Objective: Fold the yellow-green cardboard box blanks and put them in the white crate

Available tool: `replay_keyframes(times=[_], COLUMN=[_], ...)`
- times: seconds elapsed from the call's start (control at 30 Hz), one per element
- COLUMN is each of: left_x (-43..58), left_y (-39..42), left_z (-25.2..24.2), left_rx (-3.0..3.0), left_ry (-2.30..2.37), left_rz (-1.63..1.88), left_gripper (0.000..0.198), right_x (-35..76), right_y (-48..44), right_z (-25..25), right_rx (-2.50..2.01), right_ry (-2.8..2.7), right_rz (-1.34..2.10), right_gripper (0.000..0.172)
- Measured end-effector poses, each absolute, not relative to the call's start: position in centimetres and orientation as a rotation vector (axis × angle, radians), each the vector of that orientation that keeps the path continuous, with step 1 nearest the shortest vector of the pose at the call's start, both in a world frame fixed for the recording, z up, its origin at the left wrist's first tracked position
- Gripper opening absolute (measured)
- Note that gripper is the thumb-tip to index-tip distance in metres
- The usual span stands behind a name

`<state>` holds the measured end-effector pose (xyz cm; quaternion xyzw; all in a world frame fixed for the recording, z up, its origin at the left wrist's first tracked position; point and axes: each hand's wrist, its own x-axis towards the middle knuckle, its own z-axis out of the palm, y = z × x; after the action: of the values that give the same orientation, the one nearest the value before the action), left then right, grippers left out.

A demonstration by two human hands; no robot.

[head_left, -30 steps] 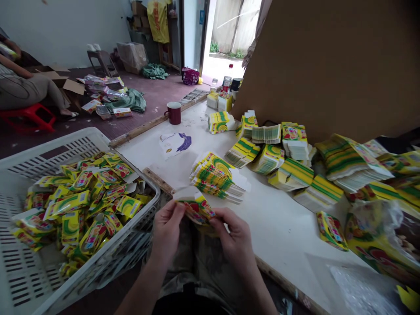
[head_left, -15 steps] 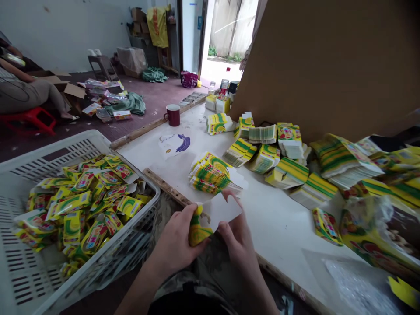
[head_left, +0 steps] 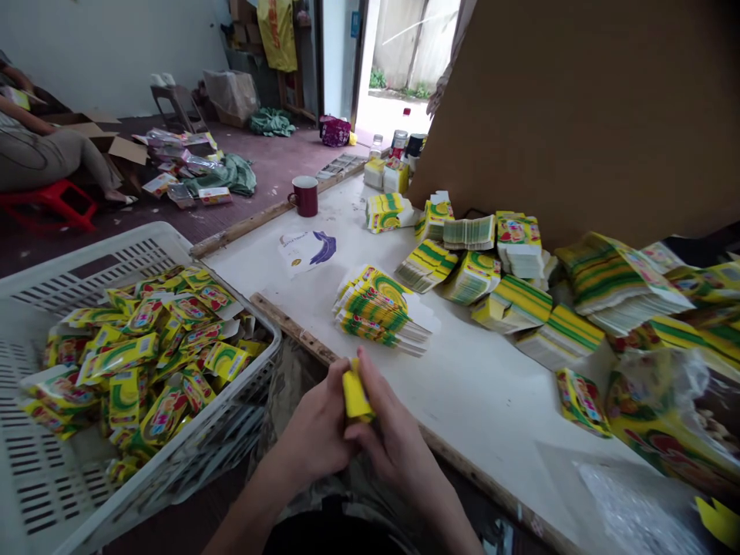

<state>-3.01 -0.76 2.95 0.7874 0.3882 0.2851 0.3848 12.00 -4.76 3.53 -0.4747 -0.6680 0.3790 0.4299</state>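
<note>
at the near edge of the white table [head_left: 462, 401], from my remote station, i observe both hands in contact with one yellow carton [head_left: 357, 395]. left hand [head_left: 317, 428]: fingers curled, gripping the carton's left side. right hand [head_left: 390, 420]: gripping the opposite side, thumb toward the carton's lower end. neither hand is released. the carton is held above the lap, clear of the tabletop, narrow face upward; its remaining faces are hidden from me by the fingers.

adjacent items: directly beyond the hands, a fanned stack [head_left: 378, 308] of flat printed cartons lies on the table. to the right of it, i note a group of further stacks [head_left: 512, 304]. to the left of the hands, a white slotted crate [head_left: 179, 447] contains a pile of printed packs [head_left: 139, 362]. near the table's far-left edge, a maroon mug [head_left: 304, 199] stands upright behind a printed sheet [head_left: 312, 250].
</note>
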Motion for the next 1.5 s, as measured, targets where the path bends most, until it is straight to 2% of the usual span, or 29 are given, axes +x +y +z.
replay_keyframes(times=[0.1, 0.2, 0.3, 0.43, 0.6, 0.67, 0.73, 0.8, 0.87, 0.9, 0.97, 1.03, 1.07, 1.23, 1.5], left_x=[-3.0, -3.8, -4.9, -5.9, -6.0, -5.8, -5.8, -5.9, -6.3, -6.6, -7.2, -7.6, -7.6, -6.7, -3.7], left_y=[-0.4, 0.0, 0.3, 0.4, 0.4, 0.3, 0.2, 0.2, 0.7, 1.2, 2.2, 3.1, 3.3, 2.9, 1.4], left_z=[2.2, 2.4, 3.1, 3.9, 4.4, 4.5, 4.6, 4.6, 4.6, 4.6, 4.5, 4.3, 4.1, 2.9, 2.6], left_rx=[2.036, 2.044, 2.075, 2.062, 2.034, 2.041, 2.002, 1.838, 1.505, 1.280, 0.778, 0.389, 0.284, 0.350, 0.490], left_ry=[1.119, 1.273, 1.257, 1.243, 1.220, 1.216, 1.211, 1.198, 1.195, 1.186, 1.148, 1.137, 1.141, 1.089, 1.007], left_rz=[0.910, 0.900, 0.823, 0.834, 0.916, 0.967, 0.987, 1.030, 1.260, 1.443, 1.727, 1.758, 1.710, 1.562, 1.328], left_gripper=[0.059, 0.060, 0.048, 0.051, 0.053, 0.048, 0.047, 0.051, 0.056, 0.057, 0.050, 0.042, 0.040, 0.028, 0.043], right_x=[12.3, 12.8, 13.5, 14.5, 14.2, 13.4, 12.6, 12.5, 13.1, 13.8, 15.3, 16.9, 17.6, 18.6, 18.5], right_y=[-4.5, -4.1, -3.8, -3.6, -3.5, -3.6, -3.7, -3.6, -3.0, -2.4, -0.6, 1.7, 2.9, 7.1, 8.0], right_z=[3.0, 2.4, 2.3, 3.6, 5.0, 4.5, 3.8, 3.5, 3.6, 3.9, 4.4, 4.7, 4.7, 3.8, 3.8], right_rx=[-1.223, -1.264, -1.234, -1.235, -1.264, -1.299, -1.282, -1.225, -1.216, -1.256, -1.437, -1.637, -1.698, -1.809, -1.769], right_ry=[-1.718, -1.623, -1.743, -1.839, -1.847, -1.792, -1.726, -1.664, -1.615, -1.595, -1.543, -1.471, -1.449, -1.520, -1.524], right_rz=[0.761, 0.642, 0.647, 0.743, 0.765, 0.701, 0.678, 0.723, 0.730, 0.681, 0.459, 0.220, 0.163, 0.206, 0.334], right_gripper=[0.056, 0.055, 0.049, 0.027, 0.020, 0.020, 0.027, 0.050, 0.069, 0.070, 0.055, 0.039, 0.037, 0.036, 0.040])
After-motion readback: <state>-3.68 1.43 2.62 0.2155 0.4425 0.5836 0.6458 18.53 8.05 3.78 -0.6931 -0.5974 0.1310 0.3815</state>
